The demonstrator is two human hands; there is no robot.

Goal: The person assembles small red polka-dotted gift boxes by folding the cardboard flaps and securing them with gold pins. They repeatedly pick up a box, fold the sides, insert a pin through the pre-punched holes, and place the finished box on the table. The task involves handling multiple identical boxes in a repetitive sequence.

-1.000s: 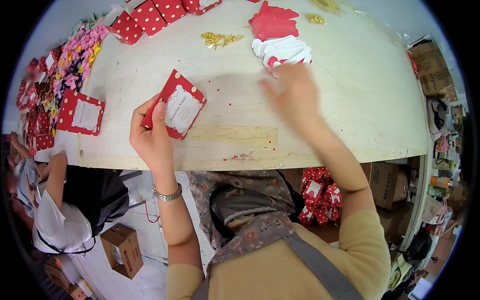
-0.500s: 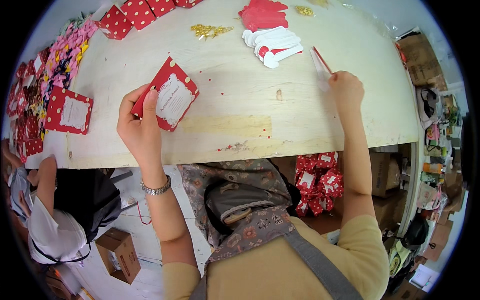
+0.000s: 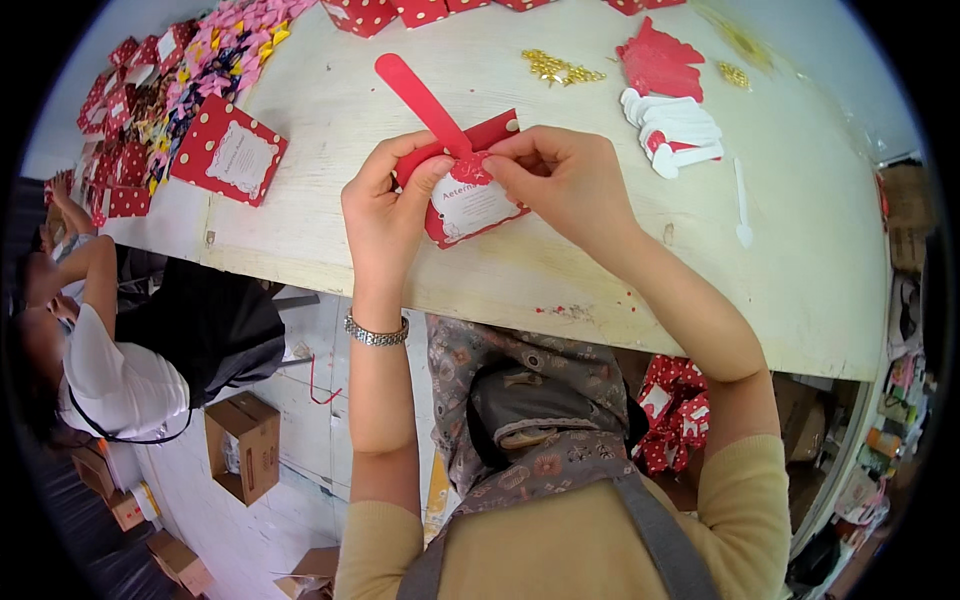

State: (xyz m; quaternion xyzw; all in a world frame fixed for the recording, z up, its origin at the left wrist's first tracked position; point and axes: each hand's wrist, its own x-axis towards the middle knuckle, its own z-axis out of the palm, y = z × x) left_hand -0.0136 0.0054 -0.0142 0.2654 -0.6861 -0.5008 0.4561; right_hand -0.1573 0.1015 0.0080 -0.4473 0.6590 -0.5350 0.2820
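A flattened red box with cream dots and a white label (image 3: 475,212) is held above the table by my left hand (image 3: 392,200), its fingers behind and thumb in front. Across the box's upper part lies a red paper strip (image 3: 415,97) with a rounded free end pointing up and left. The strip's wider, patterned end covers part of the label. My right hand (image 3: 570,185) pinches at this wider end and the box's upper edge; its fingertips partly hide the contact. On the table to the right lies a thin white strip (image 3: 741,205) with a heart-shaped end.
White heart-ended strips (image 3: 675,130) lie stacked beside a red pile (image 3: 660,62). Gold pieces (image 3: 560,68) lie farther back. Another dotted box (image 3: 230,150) sits at left, near pink and yellow bows (image 3: 235,40). A co-worker (image 3: 125,365) sits at left; a cardboard carton (image 3: 243,447) stands on the floor.
My right hand has come from the table's right side to the box, bringing the red strip. The white strip now lies on the table. The whole view has shifted left.
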